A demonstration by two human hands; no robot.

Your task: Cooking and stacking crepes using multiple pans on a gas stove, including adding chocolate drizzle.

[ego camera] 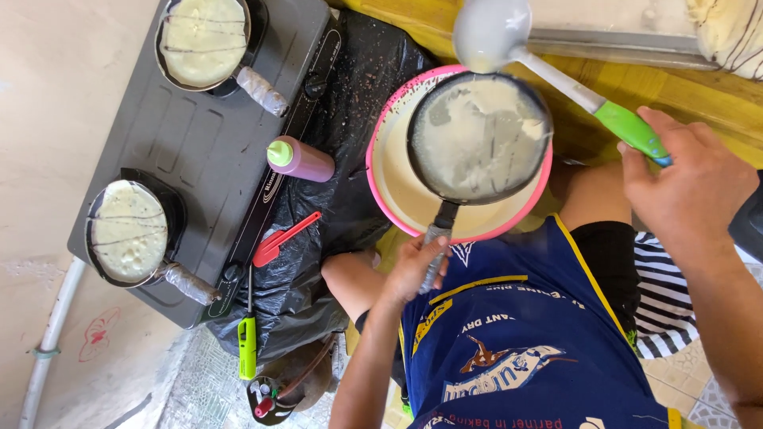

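My left hand (413, 266) grips the handle of a small black frying pan (478, 137) coated with pale batter. The pan hangs over a pink basin (381, 187) that holds more batter. My right hand (687, 183) holds a ladle (489, 32) by its green handle, with the white bowl raised above and behind the pan. A blue apron (517, 349) covers my lap below the pan.
A grey two-burner stove (207, 151) at left carries two pans with crepes (203, 38) (127, 230). A purple squeeze bottle (300, 159), a red spatula (284, 238) and a green lighter (248, 353) lie on black plastic sheeting (350, 87). Stacked crepes (731, 32) sit at top right.
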